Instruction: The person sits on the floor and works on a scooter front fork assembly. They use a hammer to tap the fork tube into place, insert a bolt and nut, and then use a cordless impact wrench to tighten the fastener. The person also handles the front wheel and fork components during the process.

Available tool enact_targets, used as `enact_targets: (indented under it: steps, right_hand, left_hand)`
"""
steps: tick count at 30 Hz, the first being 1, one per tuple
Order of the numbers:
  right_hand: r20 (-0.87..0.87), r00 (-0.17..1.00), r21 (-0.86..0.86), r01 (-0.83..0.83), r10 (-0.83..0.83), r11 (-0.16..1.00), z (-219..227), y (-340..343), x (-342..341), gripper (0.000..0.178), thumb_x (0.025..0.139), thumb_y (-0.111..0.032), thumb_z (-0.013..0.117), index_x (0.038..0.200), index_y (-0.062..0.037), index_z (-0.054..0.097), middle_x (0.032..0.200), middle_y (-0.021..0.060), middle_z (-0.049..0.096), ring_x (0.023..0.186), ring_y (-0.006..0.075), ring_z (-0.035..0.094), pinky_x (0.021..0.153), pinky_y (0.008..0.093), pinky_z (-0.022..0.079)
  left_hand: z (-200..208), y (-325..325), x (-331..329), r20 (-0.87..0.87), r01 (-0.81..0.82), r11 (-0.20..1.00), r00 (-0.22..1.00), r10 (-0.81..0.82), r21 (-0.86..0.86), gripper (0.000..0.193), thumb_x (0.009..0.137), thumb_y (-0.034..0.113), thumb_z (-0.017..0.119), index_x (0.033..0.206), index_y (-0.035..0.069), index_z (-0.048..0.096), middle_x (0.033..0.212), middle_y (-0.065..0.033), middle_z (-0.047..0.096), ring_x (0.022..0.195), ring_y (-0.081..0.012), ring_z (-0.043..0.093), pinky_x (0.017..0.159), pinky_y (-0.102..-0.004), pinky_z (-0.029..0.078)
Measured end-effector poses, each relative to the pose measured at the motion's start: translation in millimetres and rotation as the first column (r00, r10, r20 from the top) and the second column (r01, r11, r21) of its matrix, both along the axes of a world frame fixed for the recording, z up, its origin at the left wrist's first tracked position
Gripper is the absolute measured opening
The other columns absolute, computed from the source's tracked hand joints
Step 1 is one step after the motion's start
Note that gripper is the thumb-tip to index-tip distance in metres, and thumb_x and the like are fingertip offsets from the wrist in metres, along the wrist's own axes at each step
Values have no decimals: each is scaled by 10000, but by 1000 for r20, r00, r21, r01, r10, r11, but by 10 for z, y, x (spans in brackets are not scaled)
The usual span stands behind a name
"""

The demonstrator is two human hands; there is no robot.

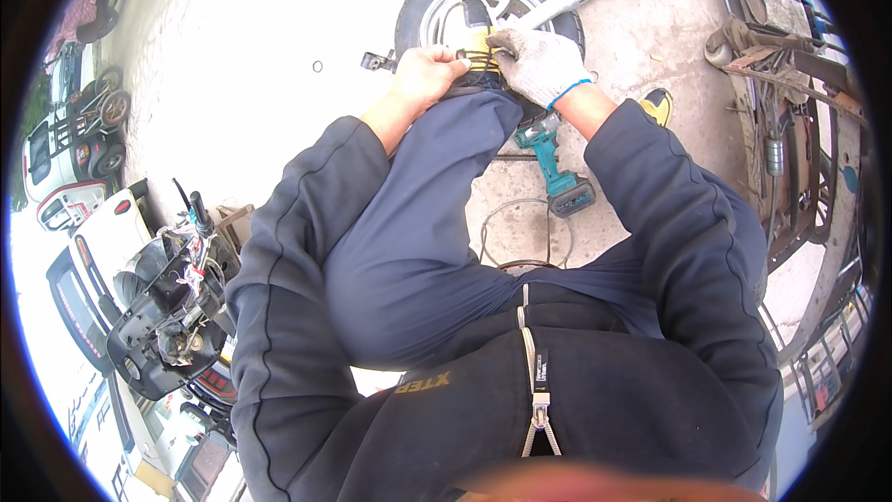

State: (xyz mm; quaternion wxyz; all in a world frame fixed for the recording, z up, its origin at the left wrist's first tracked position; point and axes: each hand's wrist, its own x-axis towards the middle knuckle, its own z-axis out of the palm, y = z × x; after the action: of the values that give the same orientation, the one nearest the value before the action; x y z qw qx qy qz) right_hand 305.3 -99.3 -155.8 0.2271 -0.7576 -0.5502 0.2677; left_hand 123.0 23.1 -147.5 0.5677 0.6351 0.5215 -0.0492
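Observation:
A yellow and black shoe (pixel 478 41) on my left foot points away from me, its toe over the wheel (pixel 423 14). Dark shoelaces (pixel 479 59) cross its top. My left hand (pixel 426 79), bare, is closed at the near left side of the shoe, thumb and finger pinched on the lace. On the other side, my right hand (pixel 541 63) wears a soiled white work glove with a blue cuff edge. Its fingers pinch the lace too, against the shoe's right side. The lace ends are mostly hidden by the fingers.
Below my right wrist a teal cordless impact wrench (pixel 555 165) lies on the concrete. A silver fork tube (pixel 571 2) runs from the wheel to the upper right. Rusty metal frames (pixel 771 65) stand at right. A partly stripped motorbike (pixel 172 307) is at left.

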Motion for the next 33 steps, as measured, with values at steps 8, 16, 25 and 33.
enact_targets:
  steps: [8, 16, 25, 33]
  right_hand:
    - [-39, 988, -75, -155, 153, 985, 184, 61, -82, 376, 943, -306, 606, 1302, -245, 701, 1212, 131, 712, 1059, 329, 702, 918, 434, 558]
    - [-49, 987, 6, -153, 153, 988, 202, 132, -127, 297, 929, -308, 600, 1156, -202, 758, 1067, 128, 751, 1014, 338, 713, 887, 440, 557]
    - [-119, 992, -62, -55, 47, 997, 197, 152, -113, 322, 877, -285, 614, 1134, -180, 776, 1104, 136, 756, 1052, 336, 710, 927, 427, 549]
    - [-148, 988, -58, -49, 40, 997, 179, 171, -102, 329, 888, -300, 608, 1146, -176, 769, 1125, 127, 755, 1095, 329, 700, 955, 419, 538]
  left_hand:
    - [123, 4, 8, 74, 152, 988, 986, -152, 4, 132, 886, 102, 733, 972, 9, 768, 839, -37, 739, 770, -85, 640, 736, -261, 525]
    - [106, 63, -33, 145, -2, 973, 989, 36, -232, 198, 913, 78, 678, 1089, 3, 732, 962, -52, 745, 744, -93, 643, 624, -239, 475]
    - [128, 114, -121, 130, -116, 950, 979, 159, -289, 296, 912, -26, 608, 1201, 13, 658, 1105, -61, 736, 847, -102, 667, 634, -218, 461]
    - [60, 71, -36, 146, -1, 997, 989, 13, -78, 340, 902, 27, 729, 1233, 10, 653, 1097, -71, 740, 838, -100, 682, 632, -228, 503]
